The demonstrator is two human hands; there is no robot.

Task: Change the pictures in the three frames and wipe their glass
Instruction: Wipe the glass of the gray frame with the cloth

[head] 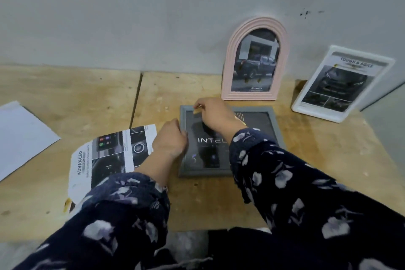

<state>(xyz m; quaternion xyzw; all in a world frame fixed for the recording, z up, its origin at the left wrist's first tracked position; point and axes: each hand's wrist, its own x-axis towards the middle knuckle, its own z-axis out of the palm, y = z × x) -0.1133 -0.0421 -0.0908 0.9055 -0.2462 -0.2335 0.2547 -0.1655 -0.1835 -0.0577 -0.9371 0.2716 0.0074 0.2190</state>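
Note:
A grey rectangular frame (277, 125) lies flat on the wooden table (87, 98), holding a dark picture with white lettering. My left hand (171, 138) grips the frame's left edge with curled fingers. My right hand (215, 114) reaches across the frame's top left corner and pinches something small there. A pink arched frame (232, 59) with a truck photo stands against the wall behind. A white frame (306, 103) with a car leaflet leans at the right.
A loose printed page (105, 155) headed "ADVANCED" lies left of the grey frame, partly under my left sleeve. A blank white sheet (22, 136) lies at the far left. The grey wall (153, 17) closes off the back of the table.

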